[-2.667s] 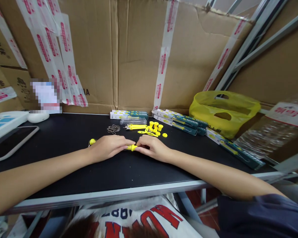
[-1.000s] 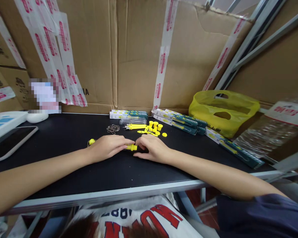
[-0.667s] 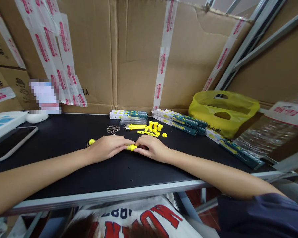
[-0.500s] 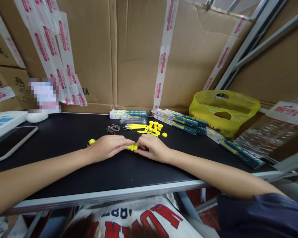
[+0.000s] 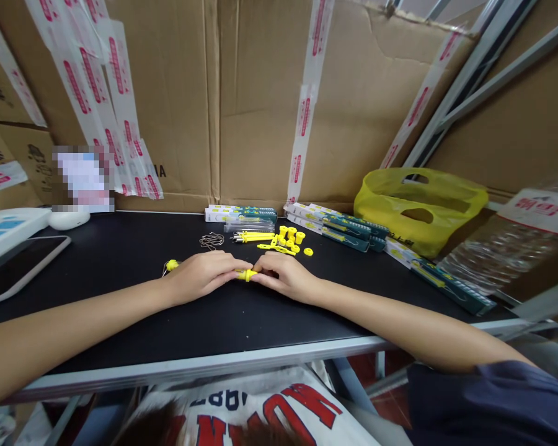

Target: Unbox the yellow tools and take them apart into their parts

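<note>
My left hand (image 5: 203, 275) is closed over a slim yellow tube-shaped tool (image 5: 244, 275), which lies low over the black table. Its round yellow end with a thin wire (image 5: 171, 265) sticks out on the left of that hand; the middle is hidden under my fingers. My right hand (image 5: 286, 277) pinches the tool's yellow right end between thumb and fingers. Just beyond the hands lie loose yellow caps and small parts (image 5: 291, 238), several yellow rods with metal tips (image 5: 255, 236), and a bunch of bent wire hooks (image 5: 211, 240).
Printed narrow boxes (image 5: 328, 226) and clear tubes (image 5: 248, 227) stand at the back. To the right are a yellow plastic bag (image 5: 418, 210) and a large clear bottle (image 5: 497, 248). A phone (image 5: 23, 266) lies at left. Cardboard (image 5: 255, 124) walls the table's back.
My right hand's fingers have shifted slightly on the tool's right end, covering more of its tip. The left hand has stayed nearly still.
</note>
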`<state>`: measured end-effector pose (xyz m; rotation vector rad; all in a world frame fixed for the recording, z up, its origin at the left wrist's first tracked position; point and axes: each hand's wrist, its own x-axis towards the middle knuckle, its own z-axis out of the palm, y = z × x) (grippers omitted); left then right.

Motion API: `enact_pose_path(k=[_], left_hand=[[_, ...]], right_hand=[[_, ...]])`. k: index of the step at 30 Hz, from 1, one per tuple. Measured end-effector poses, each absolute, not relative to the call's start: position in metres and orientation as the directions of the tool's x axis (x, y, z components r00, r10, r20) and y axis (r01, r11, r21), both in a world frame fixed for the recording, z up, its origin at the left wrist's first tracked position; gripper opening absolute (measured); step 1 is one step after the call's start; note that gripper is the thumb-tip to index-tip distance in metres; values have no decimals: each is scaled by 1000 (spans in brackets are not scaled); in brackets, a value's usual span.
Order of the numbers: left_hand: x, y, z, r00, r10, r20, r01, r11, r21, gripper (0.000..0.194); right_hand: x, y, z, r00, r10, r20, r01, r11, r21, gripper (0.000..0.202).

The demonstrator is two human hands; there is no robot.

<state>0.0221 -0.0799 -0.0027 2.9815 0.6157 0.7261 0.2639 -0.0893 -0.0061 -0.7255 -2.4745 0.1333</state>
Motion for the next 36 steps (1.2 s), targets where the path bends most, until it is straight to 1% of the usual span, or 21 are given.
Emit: enact_pose_path(k=[2, 4, 5, 8, 9, 10, 11, 12, 15, 17, 20, 25, 27, 30, 31, 32, 33, 36], left_hand=[[22, -79, -3, 816, 375, 440, 366, -924, 107, 32], [23, -79, -3, 816, 376, 440, 367, -924, 108, 32], [23, -79, -3, 815, 377, 440, 370, -923, 106, 33], [23, -79, -3, 815, 373, 443, 370, -924, 97, 34], [23, -79, -3, 816, 369, 445, 368, -925, 93, 34], [23, -79, -3, 817, 367, 445, 367, -926, 91, 34], [23, -79, -3, 817, 365, 446, 366, -926, 89, 34], [23, -79, -3, 817, 364, 447, 365, -927, 89, 33], [23, -78, -3, 812, 366, 454, 364, -926, 97, 32], [23, -78, -3, 812, 364, 456, 360, -928, 101, 32], [23, -79, -3, 814, 360, 457, 355, -929, 100, 32], [23, -79, -2, 814, 365, 452, 363, -927, 95, 32], [23, -79, -2, 815, 369, 446, 367, -925, 95, 33], [23, -80, -2, 819, 366, 441, 363, -927, 95, 33], [23, -80, -2, 820, 365, 440, 362, -927, 96, 33], [23, -80, -2, 821, 365, 440, 362, -927, 95, 33], [23, -81, -2, 820, 366, 440, 362, -927, 96, 33], [23, -81, -2, 815, 367, 449, 360, -927, 105, 32]], right_hand=[[265, -89, -7, -679, 525, 513, 476, 847, -237, 22], [265, -89, -7, -683, 501, 531, 481, 856, -189, 22], [265, -90, -7, -698, 476, 535, 482, 865, -141, 21], [265, -93, -5, -764, 373, 527, 475, 877, 68, 20], [265, -94, -4, -782, 348, 518, 471, 873, 124, 21], [265, -95, -3, -788, 340, 513, 474, 867, 154, 22], [265, -96, -3, -780, 354, 516, 490, 859, 152, 21], [265, -97, -2, -758, 386, 526, 515, 849, 119, 21], [265, -97, -1, -684, 508, 524, 577, 816, -37, 25], [264, -96, -1, -687, 538, 488, 573, 814, -92, 25], [264, -95, -1, -735, 504, 454, 520, 848, -100, 25], [265, -92, -3, -732, 482, 481, 491, 863, -117, 24], [266, -92, -3, -744, 443, 500, 489, 871, -45, 22], [267, -92, -4, -795, 359, 489, 477, 868, 138, 22], [267, -93, -4, -802, 352, 482, 477, 863, 163, 21], [267, -93, -3, -795, 365, 484, 488, 859, 153, 20], [267, -94, -3, -776, 397, 490, 507, 855, 112, 20], [267, -95, -1, -707, 521, 478, 563, 824, -65, 30]])
